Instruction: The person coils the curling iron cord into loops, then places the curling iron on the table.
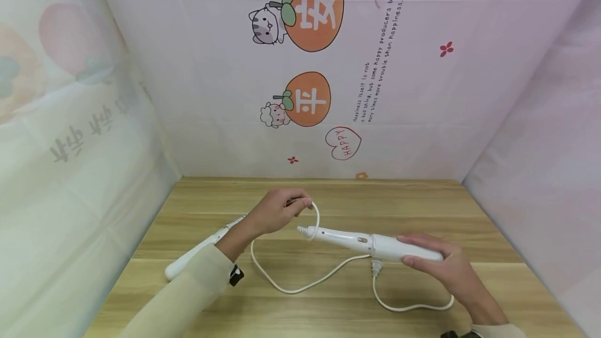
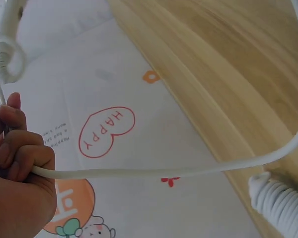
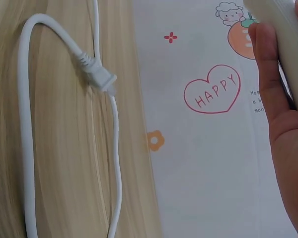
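Observation:
My right hand grips the wide end of a white wand-shaped electric appliance, holding it over the table. A small slide switch shows on its handle, and its narrow cord end points left. In the head view my left hand pinches the white cord near that end. The left wrist view shows this hand's fingers curled round the cord, which loops away to the right. A two-pin plug lies on the table below the appliance. Behind my left forearm lies a second white wand-shaped appliance, partly hidden.
White cord curves across the wooden table between my hands. Cord wound in tight coils lies by the second appliance. Printed cloth walls stand at the back and on both sides.

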`<state>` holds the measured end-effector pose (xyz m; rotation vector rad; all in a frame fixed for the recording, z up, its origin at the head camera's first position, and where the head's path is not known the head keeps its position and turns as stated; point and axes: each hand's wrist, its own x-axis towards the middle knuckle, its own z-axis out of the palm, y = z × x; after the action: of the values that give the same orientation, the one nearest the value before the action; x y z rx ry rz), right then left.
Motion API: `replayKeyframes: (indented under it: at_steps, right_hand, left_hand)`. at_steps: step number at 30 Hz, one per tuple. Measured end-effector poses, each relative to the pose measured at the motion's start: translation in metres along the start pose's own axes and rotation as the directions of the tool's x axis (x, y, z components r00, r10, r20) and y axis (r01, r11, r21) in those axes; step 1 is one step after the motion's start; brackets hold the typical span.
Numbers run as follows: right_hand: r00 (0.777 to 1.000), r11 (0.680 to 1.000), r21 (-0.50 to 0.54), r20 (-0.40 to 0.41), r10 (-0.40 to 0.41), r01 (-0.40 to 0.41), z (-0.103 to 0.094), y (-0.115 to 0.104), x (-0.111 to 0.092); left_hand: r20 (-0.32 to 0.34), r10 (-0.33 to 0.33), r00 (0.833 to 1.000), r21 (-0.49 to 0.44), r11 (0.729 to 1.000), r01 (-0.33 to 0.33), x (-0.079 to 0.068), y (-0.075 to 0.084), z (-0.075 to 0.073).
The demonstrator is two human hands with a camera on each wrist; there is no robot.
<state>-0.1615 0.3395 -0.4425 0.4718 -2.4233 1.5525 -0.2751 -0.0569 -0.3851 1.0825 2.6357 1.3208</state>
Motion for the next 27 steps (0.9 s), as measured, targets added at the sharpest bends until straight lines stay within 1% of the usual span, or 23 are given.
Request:
replayKeyframes:
  at_steps: [3,7,10,13,16,18,21,24,27]
  right_hand:
    - [1.0,0.997,0.079,0.001,-0.01,0.01,0.001,0.001,0.002]
    - [1.0,0.981,0.192,-0.008,-0.026,0.027,0.004,0.001,0.006]
    - [0.999,0.968,0.25,-0.026,-0.02,0.026,0.008,-0.001,0.009]
    - [0.999,0.962,0.274,-0.04,0.003,0.008,0.01,-0.002,0.012]
    - [0.997,0.967,0.253,-0.065,0.047,-0.029,0.012,-0.004,0.015]
    - [0.994,0.972,0.226,-0.076,0.075,-0.056,0.014,-0.006,0.017]
    - [0.994,0.983,0.172,-0.078,0.078,-0.064,0.017,-0.006,0.02]
    - [0.996,0.994,0.098,-0.073,0.059,-0.051,0.018,-0.006,0.021]
    - [0.995,0.998,0.029,-0.081,0.054,-0.051,0.019,-0.004,0.021]
  left_hand:
    - [0.01,-0.011,1.0,-0.076,0.997,0.012,-0.002,-0.006,0.001]
    - [0.018,-0.045,0.999,-0.151,0.987,0.047,-0.005,-0.01,0.005]
    - [0.01,-0.074,0.997,-0.15,0.986,0.075,-0.009,-0.013,0.01]
    - [0.009,-0.106,0.994,-0.117,0.987,0.107,-0.014,-0.015,0.016]
    - [0.018,-0.131,0.991,-0.076,0.988,0.132,-0.02,-0.014,0.02]
    - [0.029,-0.13,0.991,-0.03,0.991,0.131,-0.025,-0.012,0.022]
    - [0.043,-0.069,0.997,0.057,0.996,0.067,-0.031,-0.009,0.025]
    - [0.049,-0.005,0.999,0.134,0.991,-0.002,-0.036,-0.007,0.026]
    - [0.031,0.039,0.999,0.162,0.986,-0.043,-0.038,-0.006,0.027]
